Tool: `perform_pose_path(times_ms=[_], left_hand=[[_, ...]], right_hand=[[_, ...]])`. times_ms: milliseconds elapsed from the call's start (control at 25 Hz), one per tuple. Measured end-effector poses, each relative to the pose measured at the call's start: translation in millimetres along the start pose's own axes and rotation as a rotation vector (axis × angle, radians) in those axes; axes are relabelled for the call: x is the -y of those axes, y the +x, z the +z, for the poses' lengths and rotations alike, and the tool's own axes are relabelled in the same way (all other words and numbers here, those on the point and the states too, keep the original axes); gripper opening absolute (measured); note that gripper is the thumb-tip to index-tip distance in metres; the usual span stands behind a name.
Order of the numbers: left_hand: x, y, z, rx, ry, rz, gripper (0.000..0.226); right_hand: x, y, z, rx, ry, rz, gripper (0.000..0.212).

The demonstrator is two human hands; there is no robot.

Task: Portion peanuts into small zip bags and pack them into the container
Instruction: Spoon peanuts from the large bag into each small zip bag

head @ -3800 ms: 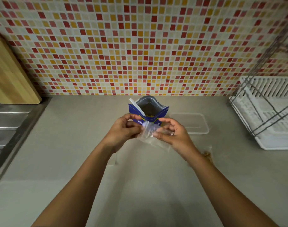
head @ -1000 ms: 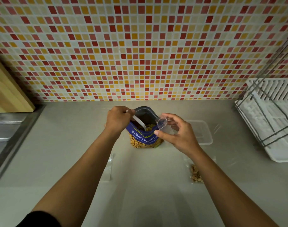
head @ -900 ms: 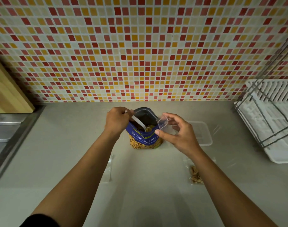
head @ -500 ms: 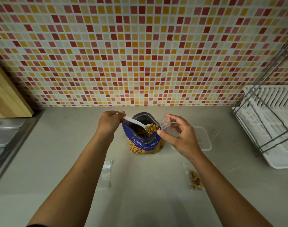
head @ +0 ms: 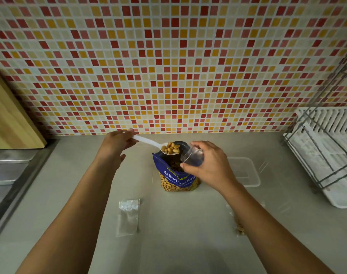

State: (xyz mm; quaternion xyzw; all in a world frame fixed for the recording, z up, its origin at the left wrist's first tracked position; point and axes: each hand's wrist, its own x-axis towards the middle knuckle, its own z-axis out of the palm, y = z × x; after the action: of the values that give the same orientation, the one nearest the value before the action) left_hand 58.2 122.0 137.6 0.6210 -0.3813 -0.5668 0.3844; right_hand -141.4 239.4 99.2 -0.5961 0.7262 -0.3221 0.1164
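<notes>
The white spoon [head: 149, 142] is pinched at its handle end in the left hand [head: 117, 142], with the fingers curled round it, to the rear left of the blue peanut pouch [head: 176, 178]. The spoon bowl is loaded with peanuts [head: 171, 148] and is held above the open mouth of the pouch, just beside the small zip bag [head: 190, 158]. The small zip bag is gripped in the right hand [head: 210, 167], thumb on the near side and fingers curled over the far side, with its opening held apart and turned toward the spoon. It is held over the right edge of the pouch; contact with the pouch cannot be told.

The pouch stands upright on the bench [head: 178, 244], open at the top, with "Salted Peanuts" readable on its front. The clear container [head: 245, 173] is set on the bench just right of the pouch, partly behind the right hand.

A flat empty zip bag [head: 128, 216] lies on the bench between the forearms. A bag holding peanuts [head: 239, 228] lies to the right, mostly hidden by the right forearm.

A white dish rack [head: 326, 155] is located at the right edge. A wooden board [head: 10, 119] is leaned against the tiled wall [head: 168, 66] at the left, above a steel sink surround [head: 6, 171]
</notes>
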Motion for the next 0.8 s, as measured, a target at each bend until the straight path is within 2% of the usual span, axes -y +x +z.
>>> perform_pose_path(times_ms=[160,280,360,520,640,720,800], left_hand=[[-15.4,-5.1,-0.2,0.02,0.011,0.022,0.028],[-20.8,-12.5,7.1,0.055,0.138,0.104,0.017],[-29.0,-20.8,14.4,0.089,0.245,0.246,0.01],[-46.7,-43.1,23.6,0.181,0.51,0.629,0.02],[-58.5,-60.7,21.8,0.128,0.694,0.951,0.021],[-68.0,-58.9,10.0,0.04,0.575,0.932,0.019],[-66.3,-45.8,0.0,0.039,0.343,0.75,0.019]], right_hand=[[6.2,3.7,5.2,-0.004,0.004,-0.003,0.065],[9.4,4.3,9.0,-0.024,0.041,-0.018,0.062],[11.1,4.2,10.8,-0.042,0.1,-0.016,0.058],[15.0,3.5,15.0,-0.101,0.239,-0.015,0.057],[14.6,3.7,17.8,-0.14,0.307,-0.02,0.057],[11.2,2.4,17.1,-0.165,0.353,-0.002,0.057],[5.2,0.2,14.5,-0.187,0.445,0.064,0.056]])
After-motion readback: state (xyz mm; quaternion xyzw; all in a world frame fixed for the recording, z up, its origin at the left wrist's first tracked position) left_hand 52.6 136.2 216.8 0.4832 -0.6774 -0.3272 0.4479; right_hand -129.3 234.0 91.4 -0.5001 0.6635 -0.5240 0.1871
